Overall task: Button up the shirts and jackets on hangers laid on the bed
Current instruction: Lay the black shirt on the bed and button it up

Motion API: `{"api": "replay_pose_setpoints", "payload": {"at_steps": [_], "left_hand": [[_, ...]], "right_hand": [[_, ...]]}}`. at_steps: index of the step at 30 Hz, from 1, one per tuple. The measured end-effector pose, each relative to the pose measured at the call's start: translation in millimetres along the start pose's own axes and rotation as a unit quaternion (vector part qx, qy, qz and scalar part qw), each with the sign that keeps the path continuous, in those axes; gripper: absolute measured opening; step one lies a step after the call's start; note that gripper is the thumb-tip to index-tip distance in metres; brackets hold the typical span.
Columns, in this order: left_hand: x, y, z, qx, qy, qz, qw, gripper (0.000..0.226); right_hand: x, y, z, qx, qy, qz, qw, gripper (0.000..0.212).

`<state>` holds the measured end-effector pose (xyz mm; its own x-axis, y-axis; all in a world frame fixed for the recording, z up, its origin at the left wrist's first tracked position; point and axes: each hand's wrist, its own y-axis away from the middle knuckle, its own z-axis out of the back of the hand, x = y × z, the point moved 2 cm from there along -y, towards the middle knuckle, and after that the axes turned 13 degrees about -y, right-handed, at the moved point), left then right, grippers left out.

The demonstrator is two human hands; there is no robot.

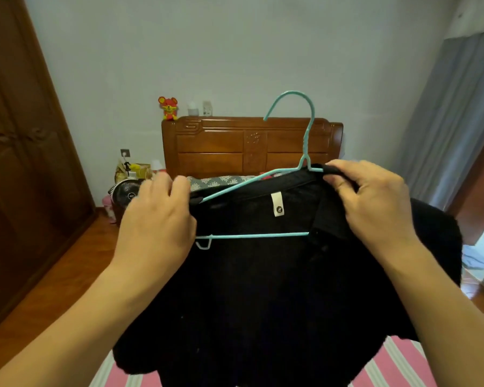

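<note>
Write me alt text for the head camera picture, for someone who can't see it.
Two hands hold up a black shirt on a teal wire hanger over a pink striped bed: the left hand grips the collar's left side, the right hand pinches its right side. A white neck label shows inside; a carved wooden headboard stands behind.

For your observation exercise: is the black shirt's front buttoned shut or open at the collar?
Open: the black shirt gapes, showing the teal hanger and white label inside. Left hand and right hand hold its collar apart.
</note>
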<state>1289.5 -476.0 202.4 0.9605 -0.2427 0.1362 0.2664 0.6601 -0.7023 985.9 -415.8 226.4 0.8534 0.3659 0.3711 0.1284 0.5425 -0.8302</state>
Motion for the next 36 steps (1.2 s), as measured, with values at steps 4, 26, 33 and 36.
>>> {"api": "replay_pose_setpoints", "payload": {"at_steps": [4,26,33,36], "left_hand": [[12.6,-11.8,-32.0,0.187,0.103,0.071,0.974,0.009],[0.8,19.8,-52.8,0.138,0.241,-0.103,0.955,0.017],[13.7,35.5,-58.8,0.227,0.349,-0.067,0.907,0.019],[11.9,37.5,-60.2,0.33,0.357,-0.037,0.873,0.019]], "right_hand": [[-20.6,18.9,-17.4,0.056,0.009,0.002,0.998,0.025],[-31.5,37.9,-48.8,0.157,-0.107,-0.013,0.982,0.024],[-53.3,70.1,-48.0,0.249,-0.217,-0.221,0.918,0.029],[-48.6,73.0,-51.4,0.274,-0.239,-0.289,0.886,0.029]]}}
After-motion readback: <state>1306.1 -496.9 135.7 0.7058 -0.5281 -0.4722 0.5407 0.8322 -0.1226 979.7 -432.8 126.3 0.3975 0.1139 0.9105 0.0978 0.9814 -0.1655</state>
